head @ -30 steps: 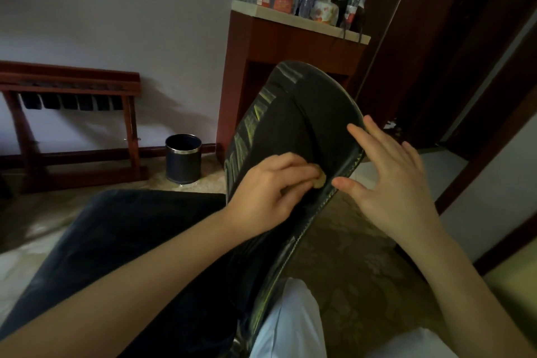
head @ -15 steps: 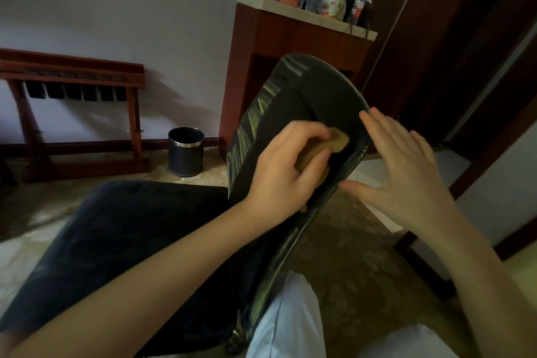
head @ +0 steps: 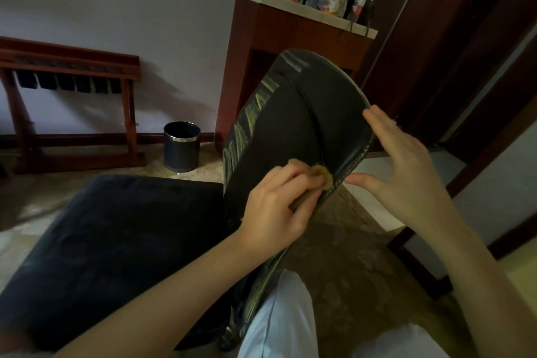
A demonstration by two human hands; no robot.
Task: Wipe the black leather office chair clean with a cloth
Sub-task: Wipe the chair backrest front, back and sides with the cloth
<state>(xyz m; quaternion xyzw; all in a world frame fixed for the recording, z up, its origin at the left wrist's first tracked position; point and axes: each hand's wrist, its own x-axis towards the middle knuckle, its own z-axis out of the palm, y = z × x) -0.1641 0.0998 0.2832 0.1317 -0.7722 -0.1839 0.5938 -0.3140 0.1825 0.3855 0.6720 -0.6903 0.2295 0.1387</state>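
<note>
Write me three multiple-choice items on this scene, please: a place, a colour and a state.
1. Where is the bin? A on a shelf; B on the floor beside the cabinet; C on a bed.
2. What colour is the cloth? A white; B blue; C yellowish brown.
3. The right hand is: A open by the chair back; B gripping the cloth; C a fist.
B: it stands on the floor. C: its tan edge shows under the left hand. A: its fingers are straight.

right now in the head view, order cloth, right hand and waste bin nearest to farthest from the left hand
1. cloth, pinched in the left hand
2. right hand, just to its right
3. waste bin, far off, up-left
</note>
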